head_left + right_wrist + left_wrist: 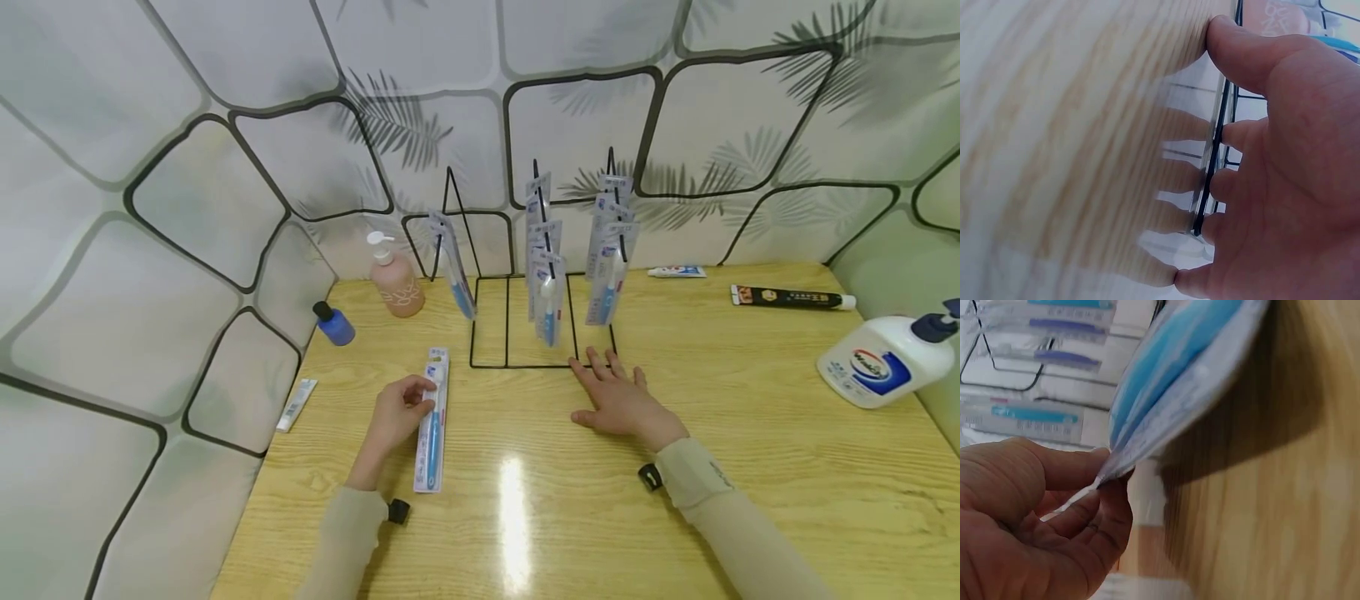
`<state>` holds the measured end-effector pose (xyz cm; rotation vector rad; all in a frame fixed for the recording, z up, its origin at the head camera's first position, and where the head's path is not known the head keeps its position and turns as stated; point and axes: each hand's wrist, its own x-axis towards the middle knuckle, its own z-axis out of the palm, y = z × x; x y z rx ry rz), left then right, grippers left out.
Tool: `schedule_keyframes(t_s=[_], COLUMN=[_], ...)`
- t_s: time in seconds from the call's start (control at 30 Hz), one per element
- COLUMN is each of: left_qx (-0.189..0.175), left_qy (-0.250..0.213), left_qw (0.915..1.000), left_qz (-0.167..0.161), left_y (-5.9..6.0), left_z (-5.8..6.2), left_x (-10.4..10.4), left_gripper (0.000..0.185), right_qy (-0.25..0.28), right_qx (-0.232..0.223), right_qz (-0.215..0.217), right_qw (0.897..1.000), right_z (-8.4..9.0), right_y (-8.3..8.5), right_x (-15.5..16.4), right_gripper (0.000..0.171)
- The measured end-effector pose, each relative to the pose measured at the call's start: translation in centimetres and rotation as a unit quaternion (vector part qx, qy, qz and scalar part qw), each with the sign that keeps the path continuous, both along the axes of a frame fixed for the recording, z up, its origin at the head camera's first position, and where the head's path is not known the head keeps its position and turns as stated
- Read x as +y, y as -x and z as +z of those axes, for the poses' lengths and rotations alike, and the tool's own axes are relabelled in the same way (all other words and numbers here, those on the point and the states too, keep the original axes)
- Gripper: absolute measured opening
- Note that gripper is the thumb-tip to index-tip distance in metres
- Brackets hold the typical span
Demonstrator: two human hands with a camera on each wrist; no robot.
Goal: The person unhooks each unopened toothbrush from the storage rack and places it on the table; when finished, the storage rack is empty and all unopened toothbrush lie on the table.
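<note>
I read the packaged toothbrush (432, 421) as the item in hand: a blue brush in a flat blister card, lying lengthwise on the wooden table (750, 467), just left of the wire rack's base. The left hand (396, 417) pinches the card's upper edge between thumb and fingers. In the left wrist view the thin edge of the pack (1179, 387) sits clamped between thumb (1054, 469) and fingertip, and that end looks tilted up off the wood, likely because an edge pinch is the only purchase a card this flat gives.

The right hand (618, 398) lies palm down, fingers spread, fingertips touching the front bar of the black wire rack (517, 321). In the right wrist view the fingers (1235, 134) press against the rack's base wire (1213, 169). My guess is that it steadies the light frame (it would slide easily on this surface).

The rack's upright prongs carry more carded toothbrushes (543, 267), hung by their header holes, so they face forward.

Further out:
- a pink pump bottle (395, 279) and a small blue bottle (334, 323) at back left
- a small tube (297, 404) at the left edge
- a white tube (677, 271) and a black tube (791, 297) at back right
- a big white pump bottle (888, 357) at far right
</note>
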<state>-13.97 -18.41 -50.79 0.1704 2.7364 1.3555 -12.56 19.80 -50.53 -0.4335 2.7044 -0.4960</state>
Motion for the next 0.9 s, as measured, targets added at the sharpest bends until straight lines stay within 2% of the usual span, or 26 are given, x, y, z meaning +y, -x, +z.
schedule_keyframes(t_s=[0.3,0.47,0.67,0.9], left_qx=[0.009,0.006,0.027,0.050], left_qy=[0.106,0.145,0.190,0.220], left_qw=[0.9939,0.9889,0.9808,0.9733], left_qz=[0.029,0.032,0.035,0.043], left_y=[1.1,1.4,1.5,1.2], left_z=[0.4,1.0,1.0,1.0], left_x=[-3.9,-5.3,-7.2,-8.7], left_gripper=[0.011,0.008,0.008,0.009], right_qy=[-0.007,-0.006,-0.003,-0.005], right_qx=[0.003,0.004,0.003,-0.001], right_qz=[0.001,0.001,0.001,0.002], right_qw=[1.000,1.000,1.000,1.000], right_z=[-0.1,0.1,0.3,0.3], right_y=[-0.1,-0.1,-0.1,-0.1], right_x=[0.0,-0.1,-0.2,-0.1], right_gripper=[0.089,0.088,0.088,0.088])
